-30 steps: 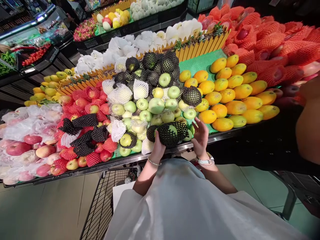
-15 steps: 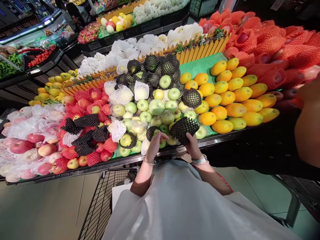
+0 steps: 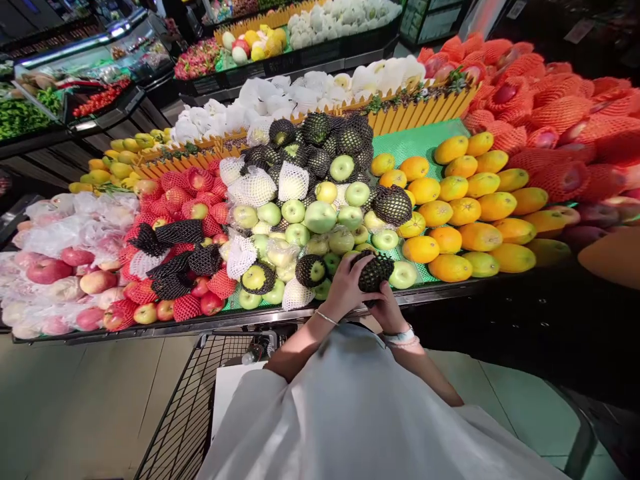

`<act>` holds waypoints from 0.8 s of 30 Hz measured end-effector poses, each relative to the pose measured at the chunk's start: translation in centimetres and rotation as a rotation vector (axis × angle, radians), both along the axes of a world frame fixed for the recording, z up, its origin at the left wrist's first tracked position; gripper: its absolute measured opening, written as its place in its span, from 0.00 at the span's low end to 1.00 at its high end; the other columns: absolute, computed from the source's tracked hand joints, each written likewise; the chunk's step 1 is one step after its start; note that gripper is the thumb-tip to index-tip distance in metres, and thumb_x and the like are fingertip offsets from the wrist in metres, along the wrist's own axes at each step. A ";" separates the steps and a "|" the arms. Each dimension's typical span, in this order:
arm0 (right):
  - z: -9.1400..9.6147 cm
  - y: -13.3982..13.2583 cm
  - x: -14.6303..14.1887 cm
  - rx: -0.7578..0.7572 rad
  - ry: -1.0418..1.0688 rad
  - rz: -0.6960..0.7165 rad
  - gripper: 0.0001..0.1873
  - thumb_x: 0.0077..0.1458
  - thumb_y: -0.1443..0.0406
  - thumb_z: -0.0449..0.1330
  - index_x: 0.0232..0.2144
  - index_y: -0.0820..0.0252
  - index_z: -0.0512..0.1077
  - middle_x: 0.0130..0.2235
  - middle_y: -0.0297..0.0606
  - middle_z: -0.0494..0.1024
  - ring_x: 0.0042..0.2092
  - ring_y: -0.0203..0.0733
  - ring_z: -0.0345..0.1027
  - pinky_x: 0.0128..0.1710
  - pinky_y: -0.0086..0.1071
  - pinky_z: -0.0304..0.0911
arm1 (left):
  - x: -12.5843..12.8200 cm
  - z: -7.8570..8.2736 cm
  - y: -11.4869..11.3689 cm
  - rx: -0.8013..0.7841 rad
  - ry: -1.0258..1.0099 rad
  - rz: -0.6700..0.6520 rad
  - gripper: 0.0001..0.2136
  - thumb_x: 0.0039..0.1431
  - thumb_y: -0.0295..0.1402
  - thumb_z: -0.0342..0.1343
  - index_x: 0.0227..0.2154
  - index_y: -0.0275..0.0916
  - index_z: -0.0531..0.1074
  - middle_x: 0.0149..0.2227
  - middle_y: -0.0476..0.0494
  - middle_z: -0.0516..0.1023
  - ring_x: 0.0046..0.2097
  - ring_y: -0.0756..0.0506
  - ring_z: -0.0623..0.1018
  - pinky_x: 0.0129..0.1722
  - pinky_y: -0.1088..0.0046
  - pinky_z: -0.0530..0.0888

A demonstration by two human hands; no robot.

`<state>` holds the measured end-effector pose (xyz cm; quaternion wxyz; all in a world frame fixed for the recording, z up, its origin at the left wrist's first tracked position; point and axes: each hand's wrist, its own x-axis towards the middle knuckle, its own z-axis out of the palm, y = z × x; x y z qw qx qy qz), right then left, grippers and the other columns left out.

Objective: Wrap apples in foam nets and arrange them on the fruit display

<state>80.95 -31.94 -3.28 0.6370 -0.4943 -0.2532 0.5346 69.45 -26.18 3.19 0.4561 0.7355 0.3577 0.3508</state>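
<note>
Nearest: loose pale shirt (image 3: 360,407); left of it, a black wire shopping cart (image 3: 175,400), cut off by the lower frame edge. Both bare hands meet just beyond, near the metal front rim (image 3: 270,318) of the stand.

Grip: left hand (image 3: 345,288) curls over the left side of a rounded fruit in black foam netting (image 3: 376,270); right hand (image 3: 387,312) supports its lower right, near side. Both touch it, so neither is nearer; the fruit sits between them, slightly forward of the palms. Its long axis is unclear, with fingers and netting covering much of it. Right fingers mostly hidden beneath.

Just right of the fruit: one bare pale-green apple (image 3: 403,274). Farther right, rows of smooth orange-yellow oval fruits (image 3: 465,210). Beyond, a low yellow picket fence (image 3: 425,110); dim counters behind, contents hard to make out.
</note>
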 end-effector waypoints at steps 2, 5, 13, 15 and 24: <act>-0.2 -0.2 0.4 -0.049 0.053 -0.015 0.34 0.52 0.41 0.56 0.55 0.52 0.69 0.52 0.41 0.77 0.53 0.49 0.73 0.53 0.46 0.72 | 0.3 0.0 -0.3 0.009 -0.008 0.037 0.31 0.45 0.42 0.70 0.55 0.48 0.71 0.61 0.42 0.67 0.65 0.32 0.64 0.70 0.59 0.55; -0.5 -0.1 0.3 -0.055 0.027 0.011 0.32 0.56 0.41 0.51 0.50 0.52 0.73 0.45 0.41 0.80 0.48 0.50 0.75 0.44 0.44 0.76 | 0.6 0.3 -0.5 0.043 0.024 0.068 0.30 0.46 0.42 0.70 0.54 0.51 0.72 0.62 0.44 0.67 0.64 0.34 0.66 0.70 0.58 0.56; 2.0 3.1 3.0 0.127 -0.611 -0.156 0.40 0.41 0.52 0.71 0.55 0.57 0.67 0.55 0.45 0.70 0.60 0.57 0.62 0.64 0.56 0.53 | -8.1 4.8 0.5 0.126 0.118 0.143 0.31 0.58 0.40 0.60 0.63 0.56 0.59 0.67 0.52 0.61 0.68 0.41 0.62 0.69 0.59 0.58; 2.2 4.3 5.8 0.124 -0.923 -0.154 0.39 0.42 0.50 0.70 0.54 0.58 0.68 0.53 0.49 0.71 0.57 0.60 0.63 0.63 0.56 0.54 | -14.1 5.9 0.7 0.127 0.212 0.422 0.21 0.65 0.40 0.50 0.60 0.55 0.64 0.59 0.52 0.73 0.61 0.42 0.71 0.64 0.60 0.64; 1.0 6.9 9.7 -0.105 -1.387 0.123 0.44 0.50 0.42 0.61 0.59 0.67 0.66 0.55 0.62 0.64 0.58 0.71 0.61 0.57 0.57 0.59 | -33.2 4.1 1.6 0.236 0.636 1.268 0.15 0.62 0.36 0.52 0.49 0.36 0.71 0.40 0.40 0.78 0.43 0.43 0.77 0.49 0.63 0.73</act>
